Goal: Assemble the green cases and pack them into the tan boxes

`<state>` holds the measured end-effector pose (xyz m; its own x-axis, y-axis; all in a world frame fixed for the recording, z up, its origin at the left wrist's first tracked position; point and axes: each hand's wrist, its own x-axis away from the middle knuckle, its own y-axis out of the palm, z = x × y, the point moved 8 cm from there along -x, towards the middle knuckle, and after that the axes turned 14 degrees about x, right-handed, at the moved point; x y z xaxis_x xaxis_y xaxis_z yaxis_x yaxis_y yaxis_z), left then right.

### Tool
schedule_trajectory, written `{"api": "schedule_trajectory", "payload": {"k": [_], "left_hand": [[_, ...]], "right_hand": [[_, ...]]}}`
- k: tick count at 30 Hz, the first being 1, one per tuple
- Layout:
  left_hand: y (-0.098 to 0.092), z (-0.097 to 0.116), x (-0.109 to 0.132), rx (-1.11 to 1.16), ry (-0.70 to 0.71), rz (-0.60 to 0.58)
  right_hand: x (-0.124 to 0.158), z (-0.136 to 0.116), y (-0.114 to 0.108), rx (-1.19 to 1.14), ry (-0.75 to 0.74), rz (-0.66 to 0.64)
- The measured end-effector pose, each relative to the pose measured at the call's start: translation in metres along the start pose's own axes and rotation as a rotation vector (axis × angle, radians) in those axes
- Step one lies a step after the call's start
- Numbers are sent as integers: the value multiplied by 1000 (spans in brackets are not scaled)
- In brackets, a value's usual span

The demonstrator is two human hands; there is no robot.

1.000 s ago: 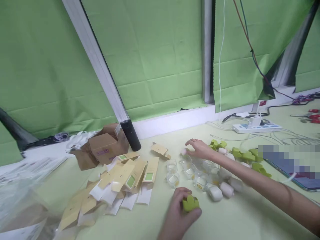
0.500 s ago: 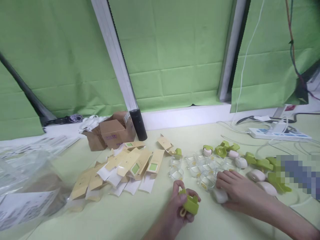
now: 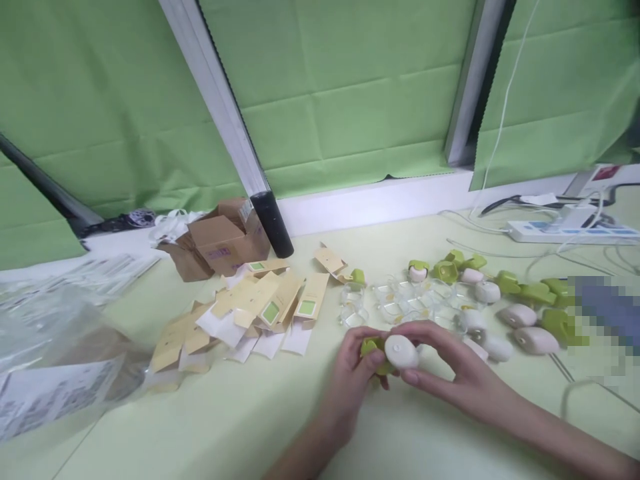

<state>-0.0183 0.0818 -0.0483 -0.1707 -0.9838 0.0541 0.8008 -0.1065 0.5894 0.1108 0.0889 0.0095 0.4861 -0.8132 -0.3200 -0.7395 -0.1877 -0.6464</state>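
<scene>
Facing each other above the surface [image 3: 225, 427], both hands hold one part each. The left hand [image 3: 347, 380] has its grip pinching the green holder [image 3: 385, 368] between thumb and fingers. The right hand [image 3: 457, 370] has its grip pinching the rounded white piece [image 3: 401, 352], located immediately beside the green holder. Clear containers [image 3: 353, 312] stand beyond; small cartons [image 3: 287, 297] lie farther left.

No wording can be read. Purple marks [image 3: 219, 253] are printed on the brown cardboard box [image 3: 213, 235] and dark print [image 3: 47, 400] on the white sheet [image 3: 90, 377] by the plastic bag [image 3: 65, 320], both too blurred to be deciphered; green panels [image 3: 271, 313] are carried by the tan cartons [image 3: 315, 288], likewise without legible letters.
</scene>
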Motion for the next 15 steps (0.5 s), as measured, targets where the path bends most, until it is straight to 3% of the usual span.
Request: {"api": "schedule_trajectory", "payload": {"k": [6,11,15], "left_hand": [[9,-17,3,211,-124,-79],[15,-30,5,230,-193,-143],[18,-27,8,205,-180,-148]], "right_hand": [[7,-13,-2,211,-195,103],[10,-25,6,250,-334,47],[12,-31,12,306,-346,29]]}}
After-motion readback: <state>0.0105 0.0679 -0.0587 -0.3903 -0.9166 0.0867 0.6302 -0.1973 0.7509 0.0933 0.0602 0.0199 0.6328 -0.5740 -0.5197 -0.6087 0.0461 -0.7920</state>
